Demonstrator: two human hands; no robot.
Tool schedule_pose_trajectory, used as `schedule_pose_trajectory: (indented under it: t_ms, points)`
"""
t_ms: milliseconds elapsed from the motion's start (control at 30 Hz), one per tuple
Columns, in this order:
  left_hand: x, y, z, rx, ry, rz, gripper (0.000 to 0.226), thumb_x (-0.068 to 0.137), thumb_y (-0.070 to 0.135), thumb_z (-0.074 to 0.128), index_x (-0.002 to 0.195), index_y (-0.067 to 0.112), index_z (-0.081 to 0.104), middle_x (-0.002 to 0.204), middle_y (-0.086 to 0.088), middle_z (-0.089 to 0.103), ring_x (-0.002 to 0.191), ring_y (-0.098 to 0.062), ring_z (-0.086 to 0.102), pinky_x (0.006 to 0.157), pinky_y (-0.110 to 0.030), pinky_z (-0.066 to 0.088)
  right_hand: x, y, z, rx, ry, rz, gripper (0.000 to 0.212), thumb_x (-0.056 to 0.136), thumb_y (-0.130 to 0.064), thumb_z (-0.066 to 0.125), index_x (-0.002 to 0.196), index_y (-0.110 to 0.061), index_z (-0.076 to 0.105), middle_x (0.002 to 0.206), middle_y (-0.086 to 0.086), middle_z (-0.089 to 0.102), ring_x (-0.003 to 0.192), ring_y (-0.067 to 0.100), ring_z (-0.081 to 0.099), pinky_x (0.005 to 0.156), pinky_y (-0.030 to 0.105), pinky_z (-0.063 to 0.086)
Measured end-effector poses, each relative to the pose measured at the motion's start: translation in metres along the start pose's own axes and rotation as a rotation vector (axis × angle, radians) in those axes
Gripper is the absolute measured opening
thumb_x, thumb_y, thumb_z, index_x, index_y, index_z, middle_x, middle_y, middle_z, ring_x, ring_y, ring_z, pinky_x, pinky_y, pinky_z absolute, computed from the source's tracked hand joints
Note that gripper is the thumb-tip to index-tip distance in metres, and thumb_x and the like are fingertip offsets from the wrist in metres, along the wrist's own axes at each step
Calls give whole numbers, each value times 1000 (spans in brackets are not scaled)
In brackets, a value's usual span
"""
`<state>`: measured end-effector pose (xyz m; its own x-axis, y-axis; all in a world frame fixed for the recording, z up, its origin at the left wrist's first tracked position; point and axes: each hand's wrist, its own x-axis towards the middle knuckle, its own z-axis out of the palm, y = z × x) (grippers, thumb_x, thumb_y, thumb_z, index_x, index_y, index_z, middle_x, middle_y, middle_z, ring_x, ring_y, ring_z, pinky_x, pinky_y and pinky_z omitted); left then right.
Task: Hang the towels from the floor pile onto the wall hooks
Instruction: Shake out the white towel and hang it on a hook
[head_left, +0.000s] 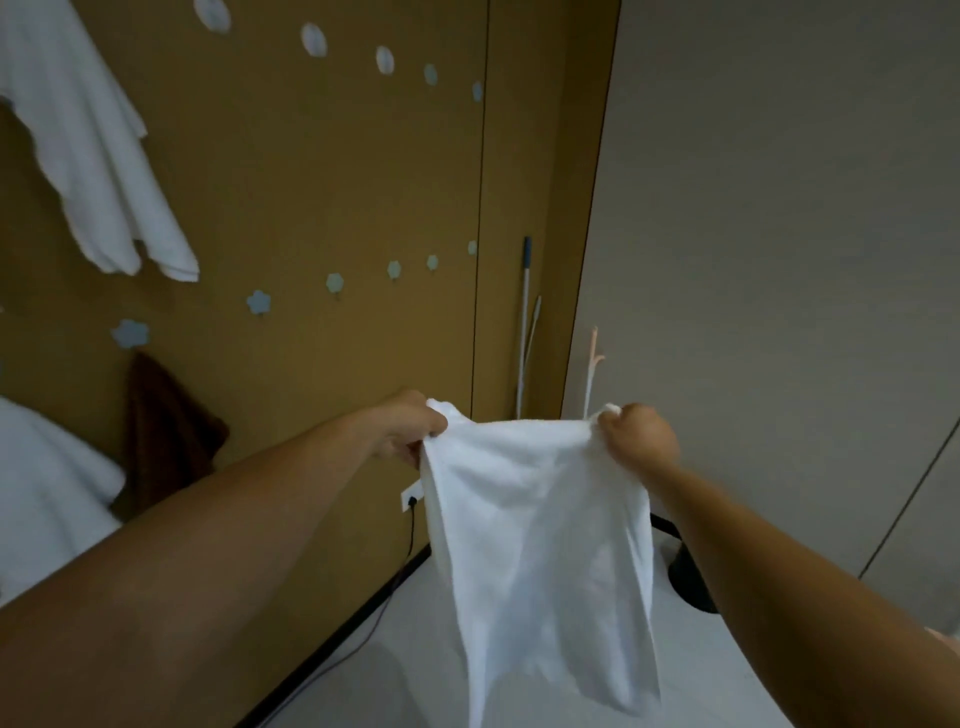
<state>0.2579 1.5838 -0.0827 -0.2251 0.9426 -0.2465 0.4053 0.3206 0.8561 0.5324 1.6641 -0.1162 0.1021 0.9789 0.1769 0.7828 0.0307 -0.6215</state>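
I hold a white towel (540, 545) spread out in front of me above the floor. My left hand (410, 431) pinches its upper left corner and my right hand (641, 436) pinches its upper right corner; the cloth hangs down between them. On the brown wall to the left run two rows of pale flower-shaped hooks (335, 283), an upper row (314, 39) and a lower one. A white towel (98, 156) hangs at the upper left, a brown towel (166, 431) hangs lower down, and another white towel (47, 499) shows at the left edge.
A mop handle (523, 322) leans in the corner by the grey wall (779, 208). A wall socket (410, 501) with a black cable sits low on the brown wall. A dark round object (691, 577) stands on the pale floor behind my right forearm.
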Motion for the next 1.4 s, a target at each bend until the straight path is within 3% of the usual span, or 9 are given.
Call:
schedule_pose_trajectory:
  t_ms: [233, 467, 567, 700, 800, 933, 1033, 1200, 1400]
  points:
    - [1, -63, -81, 34, 130, -62, 19, 92, 18, 58, 95, -1, 59, 76, -15, 67, 58, -27, 64, 48, -33, 54, -11, -34, 23, 259, -186, 216, 37, 99, -38, 40, 106, -5, 54, 85, 14, 61, 72, 29, 62, 49, 29, 47]
    - [14, -81, -129, -624, 216, -34, 25, 93, 21, 62, 109, 2, 60, 92, -14, 65, 79, -30, 63, 69, -41, 52, -20, -80, 28, 1123, -230, 285, 35, 85, -23, 71, 113, -4, 63, 106, 14, 68, 96, 29, 66, 77, 40, 55]
    - [15, -74, -137, -842, 228, 9, 16, 92, 17, 62, 103, 5, 61, 94, -8, 64, 84, -25, 62, 76, -40, 50, -36, -77, 40, 920, -410, 206, 39, 81, -9, 73, 117, -1, 61, 110, 18, 69, 97, 36, 67, 81, 46, 57]
    - [18, -69, -142, -835, 68, 63, 30, 90, -1, 57, 119, -8, 55, 115, -18, 63, 107, -29, 61, 97, -38, 48, -20, -69, 39, 975, -168, 258, 46, 85, -11, 72, 124, -1, 51, 113, 14, 58, 100, 32, 60, 87, 45, 53]
    - [23, -69, -144, -676, 131, 116, 27, 93, -4, 51, 119, -5, 56, 123, -20, 59, 99, -26, 62, 86, -33, 51, 0, -61, 33, 936, -102, 279, 47, 88, -16, 68, 128, 0, 50, 114, 17, 59, 103, 35, 60, 93, 50, 52]
    - [35, -73, -147, -56, 391, 140, 44, 94, 11, 54, 137, 4, 48, 139, -14, 51, 113, -26, 53, 82, -34, 47, 6, -55, 36, 514, -222, 271, 35, 96, -32, 57, 110, -1, 54, 93, 16, 64, 82, 31, 65, 63, 40, 56]
    - [43, -73, -144, -24, 468, 100, 43, 95, 14, 51, 136, 4, 49, 133, -17, 54, 107, -30, 55, 74, -33, 45, 16, -52, 39, 349, -270, 238, 39, 97, -42, 52, 102, -4, 56, 84, 14, 67, 64, 22, 63, 47, 27, 44]
    - [49, -79, -135, -202, 517, -16, 31, 96, 12, 52, 124, -2, 54, 115, -18, 56, 98, -31, 54, 73, -37, 48, 30, -45, 49, 487, -342, 294, 39, 93, -42, 59, 95, -3, 58, 73, 12, 59, 44, 15, 49, 34, 18, 37]
    - [53, -87, -134, -285, 559, -82, 18, 96, 13, 51, 79, 10, 54, 96, -13, 53, 80, -25, 52, 76, -38, 46, 43, -31, 56, 828, -548, 330, 22, 96, -28, 57, 98, -7, 61, 98, 15, 64, 86, 31, 64, 57, 37, 58]
